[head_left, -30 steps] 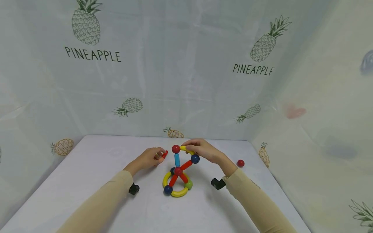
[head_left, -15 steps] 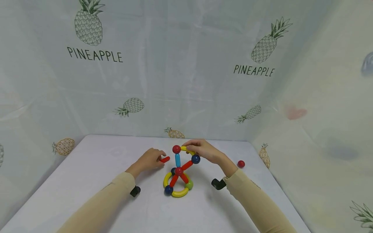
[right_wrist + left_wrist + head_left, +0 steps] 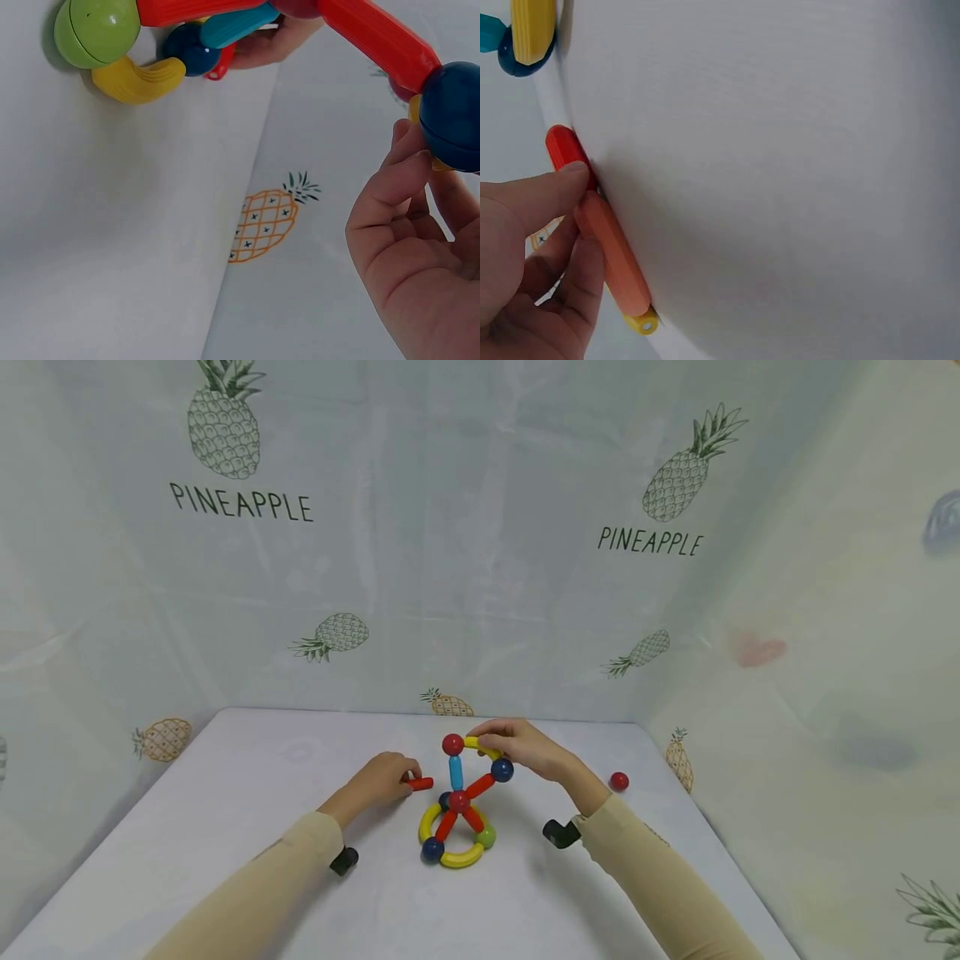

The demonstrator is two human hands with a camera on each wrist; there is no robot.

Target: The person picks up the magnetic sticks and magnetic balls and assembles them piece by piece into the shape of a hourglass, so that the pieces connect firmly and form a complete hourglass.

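Observation:
Left of a ball-and-rod model, my left hand (image 3: 381,779) pinches a red rod (image 3: 422,783) between thumb and fingers. In the left wrist view, an orange rod (image 3: 615,255) lies along the fingertips, with a yellow end (image 3: 643,322) showing behind it. My right hand (image 3: 522,748) holds the yellow curved rod (image 3: 472,742) at the model's top, between a red ball (image 3: 452,744) and a dark blue ball (image 3: 502,769). A light blue rod (image 3: 456,772) and red rods meet at the central red ball (image 3: 459,802). Yellow curved rods (image 3: 462,858) form the base ring.
On the white table (image 3: 360,910), a loose red ball (image 3: 618,781) lies right of the right wrist. The green ball (image 3: 486,836) sits in the base ring. A pineapple-printed curtain (image 3: 480,568) hangs behind the table.
My left hand has come nearer to me, and the red rod has turned from slanting to nearly level. The right hand and the model stay in place.

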